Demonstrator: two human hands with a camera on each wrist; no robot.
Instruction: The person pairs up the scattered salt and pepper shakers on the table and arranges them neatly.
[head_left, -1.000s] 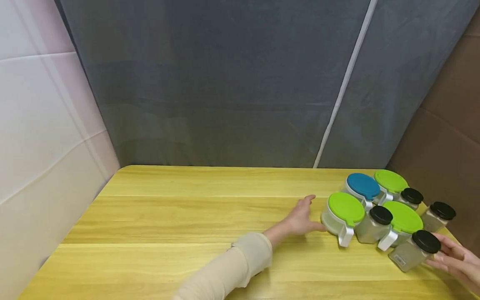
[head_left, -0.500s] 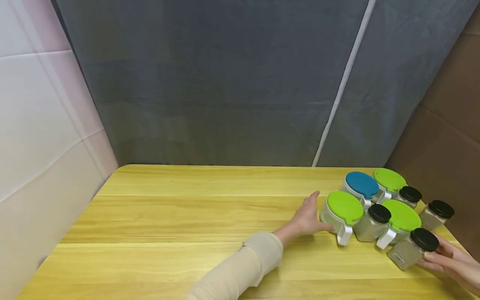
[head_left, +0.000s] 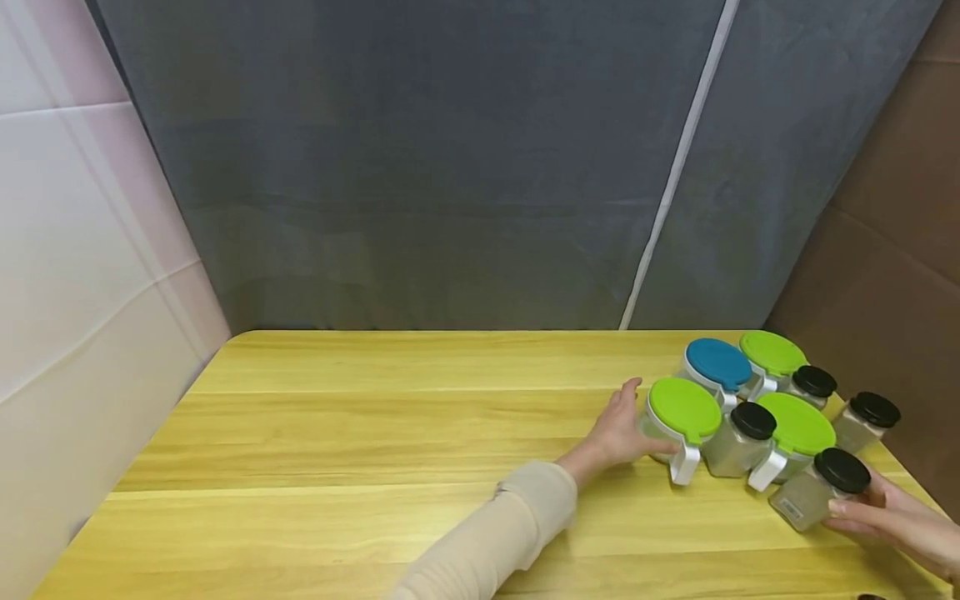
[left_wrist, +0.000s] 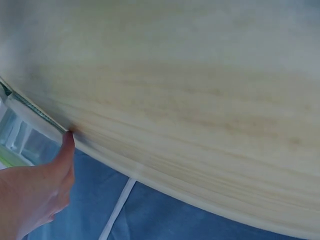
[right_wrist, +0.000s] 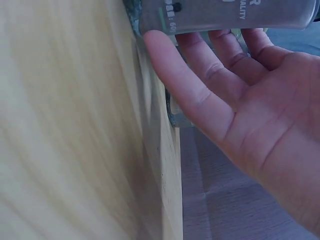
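Observation:
My left hand (head_left: 621, 433) is at the left side of a clear jar with a green lid (head_left: 684, 407) and white handle, thumb overlapping its front, fingers spread. In the left wrist view, the hand (left_wrist: 37, 197) has one digit stretched along the jar's wall (left_wrist: 35, 142). At the right, the straight fingers of my right hand (head_left: 892, 518) touch a clear square jar with a black lid (head_left: 801, 498). The right wrist view shows the fingertips of that hand (right_wrist: 250, 105) against the printed side of the jar (right_wrist: 210, 17). Part of my left hand's fingers is hidden.
Between the hands stand a small black-lidded jar (head_left: 731, 452) and a green-lidded jar (head_left: 797, 423). Behind are a blue-lidded jar (head_left: 718, 362), another green-lidded jar (head_left: 772, 352) and two black-lidded jars. The wooden table (head_left: 337, 442) meets a grey curtain (head_left: 420, 167) and a brown side wall (head_left: 900, 250).
My left hand has moved right, up against the green-lidded jar. My right hand has come closer onto the black-lidded jar. The whole view has shifted slightly.

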